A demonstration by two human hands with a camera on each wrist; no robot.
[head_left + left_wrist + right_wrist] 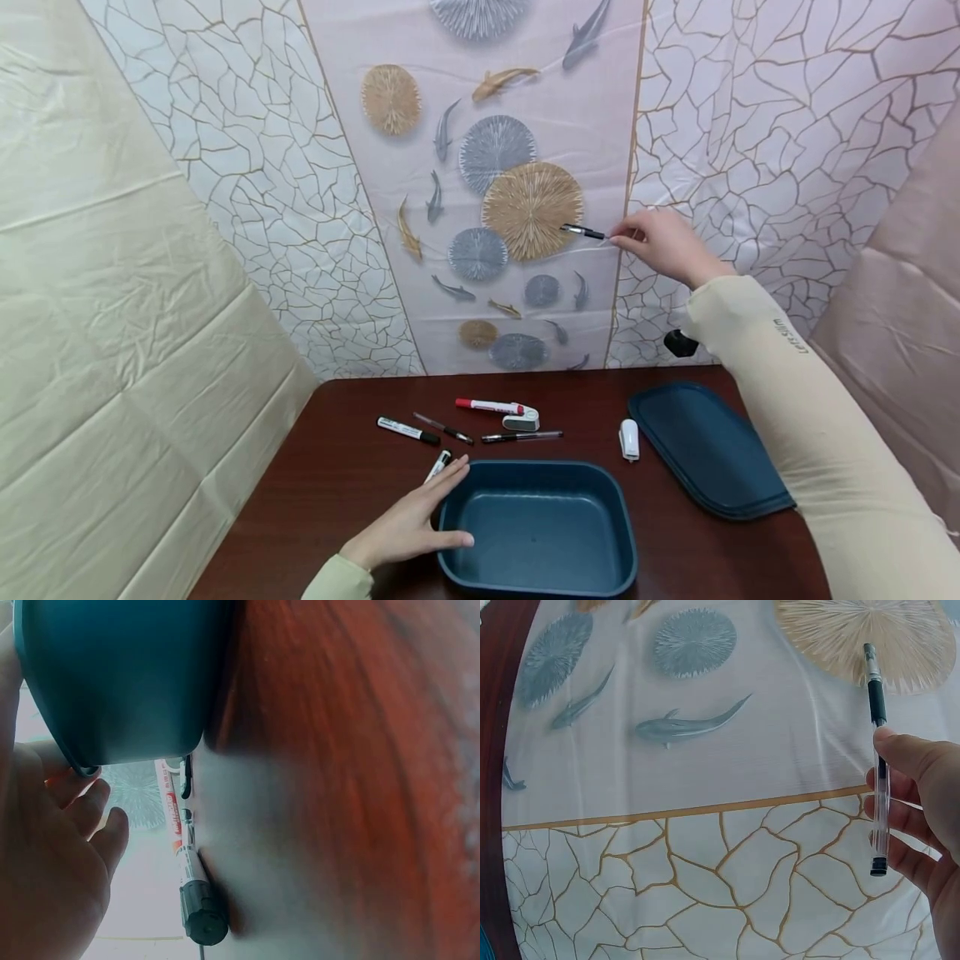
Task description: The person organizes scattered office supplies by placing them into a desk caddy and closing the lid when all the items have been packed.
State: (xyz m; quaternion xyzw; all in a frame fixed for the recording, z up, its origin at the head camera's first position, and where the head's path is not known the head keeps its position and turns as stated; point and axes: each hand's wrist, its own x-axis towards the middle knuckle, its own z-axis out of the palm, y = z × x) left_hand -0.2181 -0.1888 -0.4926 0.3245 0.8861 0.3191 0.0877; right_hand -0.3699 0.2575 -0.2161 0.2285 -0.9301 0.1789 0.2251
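Note:
Up in front of the patterned curtain, my right hand [663, 242] pinches a clear-barrelled gel pen [879, 772] between thumb and fingers. The pen has a black grip and a black end plug; in the head view it points left. My left hand [412, 521] rests at the left rim of a dark blue-green plastic box [536, 542], thumb over the inside and fingers spread along the back left corner. Nothing lies in the box. Beside the left fingertips is a marker [438, 465], partly covered by the hand.
Behind the box lie a black-capped marker [407, 430], two pens [443, 427] [522, 436], and a red marker [489, 406] against a white and grey item [521, 419]. A small white stapler-like item [629, 440] sits right, near a dark blue lid [712, 450]. Curtains enclose the brown table [315, 483].

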